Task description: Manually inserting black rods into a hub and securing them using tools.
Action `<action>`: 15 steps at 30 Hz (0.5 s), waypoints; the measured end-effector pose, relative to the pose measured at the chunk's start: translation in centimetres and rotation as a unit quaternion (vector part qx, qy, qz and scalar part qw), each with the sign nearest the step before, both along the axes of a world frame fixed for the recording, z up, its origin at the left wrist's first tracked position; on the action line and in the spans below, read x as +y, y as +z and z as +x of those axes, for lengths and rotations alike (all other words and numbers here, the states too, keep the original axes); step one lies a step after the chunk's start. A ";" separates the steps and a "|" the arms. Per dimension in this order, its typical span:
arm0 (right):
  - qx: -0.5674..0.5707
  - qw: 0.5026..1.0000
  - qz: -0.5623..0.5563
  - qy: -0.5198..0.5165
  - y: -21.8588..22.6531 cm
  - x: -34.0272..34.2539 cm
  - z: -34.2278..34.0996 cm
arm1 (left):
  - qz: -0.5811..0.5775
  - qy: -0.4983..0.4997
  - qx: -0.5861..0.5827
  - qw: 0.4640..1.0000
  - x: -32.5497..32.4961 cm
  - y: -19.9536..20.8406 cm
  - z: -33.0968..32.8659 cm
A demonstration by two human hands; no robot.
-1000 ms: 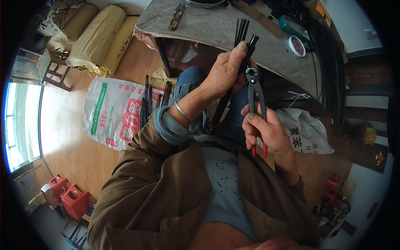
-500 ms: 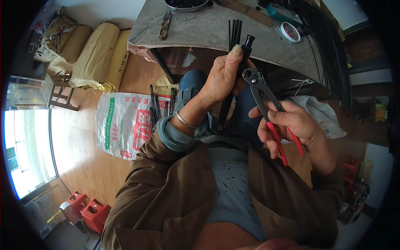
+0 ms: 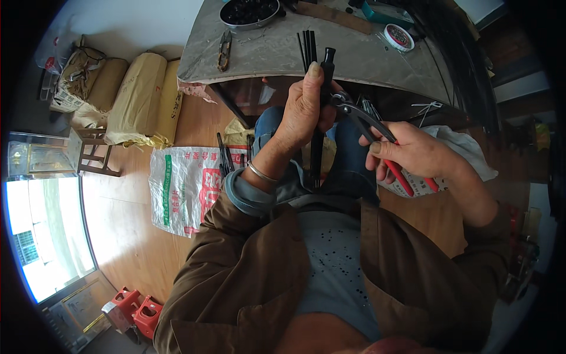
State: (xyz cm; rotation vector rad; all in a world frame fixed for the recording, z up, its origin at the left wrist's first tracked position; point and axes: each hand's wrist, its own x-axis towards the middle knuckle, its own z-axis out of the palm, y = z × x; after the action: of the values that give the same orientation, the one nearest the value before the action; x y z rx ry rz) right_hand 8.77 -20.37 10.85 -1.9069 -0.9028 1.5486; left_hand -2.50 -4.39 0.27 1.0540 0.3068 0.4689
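Upright in my left hand (image 3: 302, 106) is a bundle of thin black rods (image 3: 308, 48), along with a thicker black stick with a knobbed top (image 3: 328, 64). My thumb presses along the stick, and the lower part of the bundle reaches down between my knees. My right hand (image 3: 415, 150) is wrapped around the red grips of a pair of pincers (image 3: 361, 120). Their dark rounded jaws meet the bundle just beside my left fingers. Whether the jaws bite on anything is too small to tell.
Ahead stands a grey table (image 3: 200, 59) bearing a metal bowl (image 3: 253, 25) of black pieces, small snips (image 3: 224, 52), a wooden strip (image 3: 333, 17) and a round white tin (image 3: 399, 37). On the floor at left lies a printed white sack (image 3: 186, 189) with black rods beside it.
The pincers have come closer to my left hand, their jaws now lower against the bundle. My right hand has turned more sideways, and the whole view has shifted slightly.
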 end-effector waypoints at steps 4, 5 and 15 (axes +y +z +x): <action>0.022 0.999 -0.033 0.023 1.2 0.3 0.8 | -0.016 -0.002 -0.001 1.000 -0.1 0.0 0.1; 0.024 0.998 -0.049 0.027 1.3 0.4 0.9 | -0.014 -0.002 0.001 1.000 -0.2 -0.1 0.1; -0.241 0.957 0.088 0.136 -1.1 0.4 2.0 | 0.027 -0.005 0.008 1.000 -0.4 0.5 0.6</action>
State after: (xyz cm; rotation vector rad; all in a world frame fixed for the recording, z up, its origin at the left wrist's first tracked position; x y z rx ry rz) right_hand 10.77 -19.96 9.73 -2.1325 -1.5131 1.0995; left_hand -1.88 -4.77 0.78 1.1111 0.3039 0.4630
